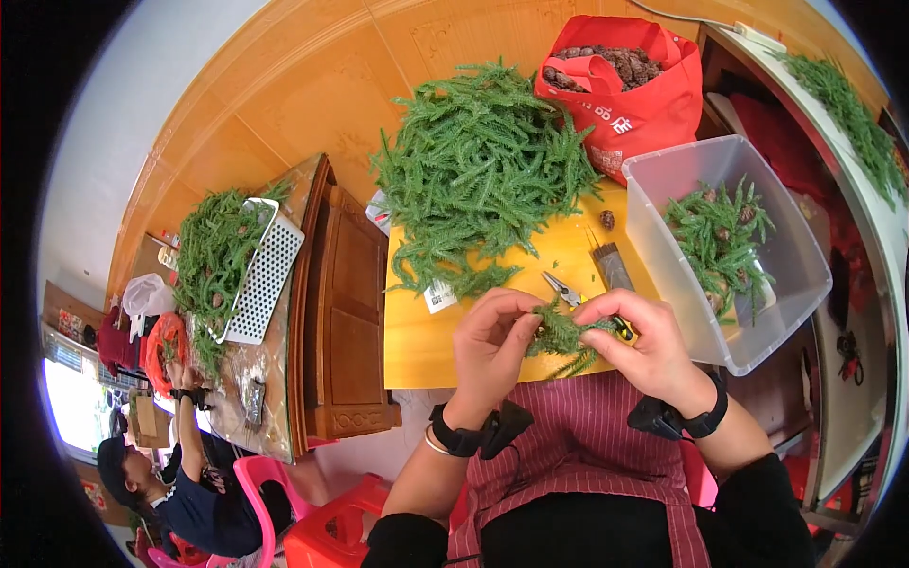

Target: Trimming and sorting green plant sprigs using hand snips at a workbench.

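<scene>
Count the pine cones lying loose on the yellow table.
1: the cone lies between the green pile and the clear bin. Others may hide under the pile.

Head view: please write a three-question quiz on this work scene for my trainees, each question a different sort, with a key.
1. True or false: the left hand and right hand both have fingers on a green sprig.
2. Choose: the red bag holds A) oranges, B) pine cones, C) rope.
3. Fill in: the pliers lie on a ____ tabletop.

Key: 1. True. 2. B. 3. Yellow.
</scene>
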